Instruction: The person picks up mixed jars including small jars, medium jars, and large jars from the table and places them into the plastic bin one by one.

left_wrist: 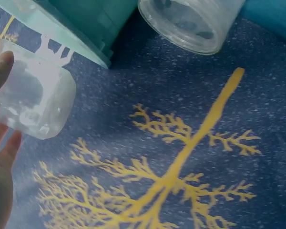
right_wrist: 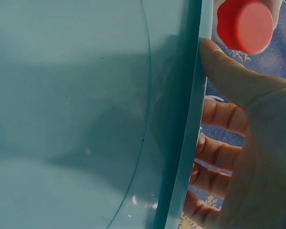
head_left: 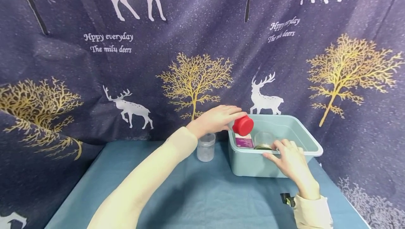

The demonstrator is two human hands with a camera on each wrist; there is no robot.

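Observation:
My left hand [head_left: 216, 119] grips a clear plastic jar with a red lid [head_left: 243, 126] above the left end of a pale green bin [head_left: 259, 165]. The jar lies tipped, its lid toward the bin; in the left wrist view its clear body [left_wrist: 43, 93] sits between thumb and fingers. My right hand [head_left: 292, 160] holds the bin's front rim, thumb on the outer side and fingers over the inner side. Inside the bin are a white and purple box [head_left: 244, 141] and a clear jar with a gold-coloured lid [head_left: 264, 141], lid down and partly hidden by the rim.
Another clear jar [head_left: 205, 151] stands on the blue-green tablecloth [head_left: 202, 197], just left of the bin and below my left wrist. Behind the table hangs a dark blue cloth [head_left: 177, 39] printed with deer and trees.

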